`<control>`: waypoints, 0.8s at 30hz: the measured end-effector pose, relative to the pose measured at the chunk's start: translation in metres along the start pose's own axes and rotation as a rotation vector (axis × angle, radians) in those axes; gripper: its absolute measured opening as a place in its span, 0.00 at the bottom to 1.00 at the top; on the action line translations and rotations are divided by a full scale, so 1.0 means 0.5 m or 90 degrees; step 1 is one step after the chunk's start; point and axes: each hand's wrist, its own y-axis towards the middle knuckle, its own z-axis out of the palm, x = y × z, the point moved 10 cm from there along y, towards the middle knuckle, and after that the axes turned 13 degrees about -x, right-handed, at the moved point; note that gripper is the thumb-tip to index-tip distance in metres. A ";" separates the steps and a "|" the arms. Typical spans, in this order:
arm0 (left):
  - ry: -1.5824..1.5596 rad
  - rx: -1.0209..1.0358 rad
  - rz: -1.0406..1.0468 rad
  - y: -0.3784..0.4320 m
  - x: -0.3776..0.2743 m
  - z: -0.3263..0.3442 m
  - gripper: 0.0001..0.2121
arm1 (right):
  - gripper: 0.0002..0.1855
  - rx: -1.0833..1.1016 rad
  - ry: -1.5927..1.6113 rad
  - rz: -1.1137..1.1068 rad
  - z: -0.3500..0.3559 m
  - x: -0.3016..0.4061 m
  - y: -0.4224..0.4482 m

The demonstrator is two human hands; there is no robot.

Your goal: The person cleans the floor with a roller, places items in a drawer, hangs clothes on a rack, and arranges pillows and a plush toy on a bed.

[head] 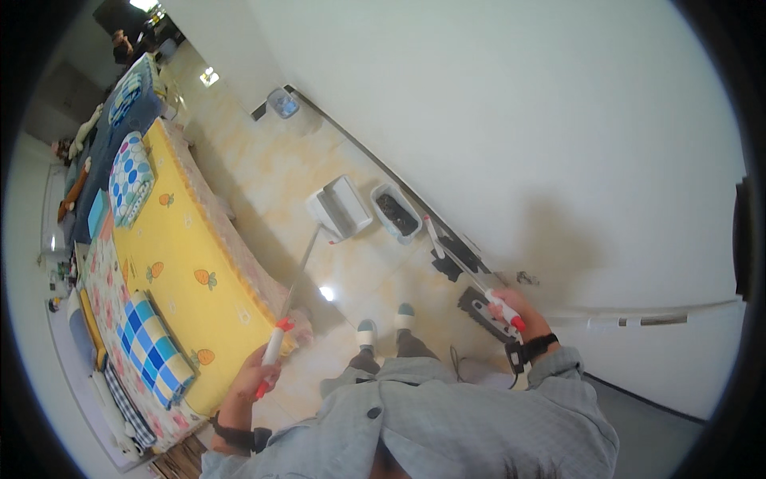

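My left hand (258,376) grips the white-and-red handle of a long-handled dustpan (341,209); its thin metal pole runs up to the white pan on the tiled floor. In my right hand (508,306) is the white-and-red handle of a second pole, whose white head (434,237) with a red end lies by the wall, over some black pieces (458,257). Between the pan and that head stands a white plastic bin (396,214) with dark contents. The pan and the bin are close together.
A bed with a yellow carrot-print cover (179,239) runs along the left. A small bin with a bluish liner (283,103) stands by the wall corner. Near my right hand a black power strip or rack-like object (483,314) lies by the wall. A person (122,47) is far back.
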 end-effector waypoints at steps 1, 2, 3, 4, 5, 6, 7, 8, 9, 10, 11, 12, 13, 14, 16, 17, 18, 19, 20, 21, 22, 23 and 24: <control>0.014 0.003 0.017 -0.014 0.005 -0.023 0.30 | 0.10 0.002 0.008 -0.005 -0.015 -0.029 -0.014; 0.026 0.004 0.036 -0.027 0.009 -0.049 0.33 | 0.10 -0.009 0.019 -0.011 -0.029 -0.056 -0.034; 0.068 0.029 0.029 -0.033 0.019 -0.068 0.38 | 0.11 -0.021 0.031 -0.017 -0.040 -0.083 -0.053; 0.074 0.034 0.033 -0.039 0.024 -0.083 0.38 | 0.11 -0.020 0.038 -0.022 -0.042 -0.110 -0.073; 0.132 0.009 0.066 -0.046 0.025 -0.106 0.38 | 0.12 -0.014 0.032 -0.056 -0.038 -0.129 -0.094; 0.193 -0.014 0.098 -0.051 0.025 -0.128 0.39 | 0.13 -0.009 0.029 -0.089 -0.040 -0.147 -0.107; 0.232 -0.014 0.141 -0.024 0.039 -0.165 0.40 | 0.15 -0.020 0.045 -0.085 -0.048 -0.172 -0.104; 0.234 -0.009 0.147 -0.002 0.049 -0.188 0.40 | 0.15 -0.020 0.049 -0.092 -0.041 -0.190 -0.109; 0.288 -0.012 0.190 0.013 0.045 -0.202 0.40 | 0.15 -0.025 0.052 -0.107 -0.033 -0.209 -0.115; 0.342 -0.015 0.233 0.021 0.044 -0.216 0.41 | 0.14 -0.030 0.054 -0.122 -0.025 -0.227 -0.120; 0.403 -0.024 0.219 0.027 0.040 -0.219 0.40 | 0.13 -0.035 0.039 -0.137 -0.018 -0.244 -0.119; 0.405 -0.018 0.223 0.036 0.037 -0.223 0.40 | 0.13 -0.037 0.045 -0.142 -0.016 -0.263 -0.117; 0.438 -0.015 0.275 0.050 0.027 -0.223 0.39 | 0.13 -0.046 0.033 -0.151 -0.016 -0.283 -0.116; 0.469 -0.013 0.326 0.064 0.020 -0.225 0.39 | 0.13 -0.056 0.021 -0.161 -0.016 -0.303 -0.118; 0.567 -0.016 0.552 0.087 -0.016 -0.229 0.38 | 0.13 -0.058 0.021 -0.171 -0.008 -0.340 -0.133; 0.656 -0.025 0.778 0.061 -0.041 -0.214 0.36 | 0.11 -0.068 0.044 -0.170 -0.009 -0.358 -0.137; 0.653 -0.019 0.779 0.065 -0.055 -0.213 0.36 | 0.10 -0.078 0.070 -0.168 -0.014 -0.376 -0.140; 0.699 -0.033 0.684 0.097 -0.061 -0.221 0.36 | 0.10 -0.083 0.073 -0.169 -0.015 -0.391 -0.144; 0.741 -0.046 0.585 0.126 -0.059 -0.236 0.37 | 0.11 -0.080 0.082 -0.157 -0.012 -0.410 -0.147; 0.794 -0.064 0.580 0.139 -0.068 -0.243 0.36 | 0.13 -0.075 0.089 -0.144 -0.010 -0.429 -0.148; 0.860 -0.070 0.571 0.149 -0.075 -0.247 0.36 | 0.13 -0.079 0.088 -0.142 -0.012 -0.446 -0.141; 0.899 -0.074 0.572 0.167 -0.082 -0.248 0.37 | 0.14 -0.087 0.103 -0.134 -0.018 -0.463 -0.132; 0.940 -0.080 0.573 0.181 -0.091 -0.247 0.37 | 0.16 -0.093 0.118 -0.126 -0.019 -0.478 -0.129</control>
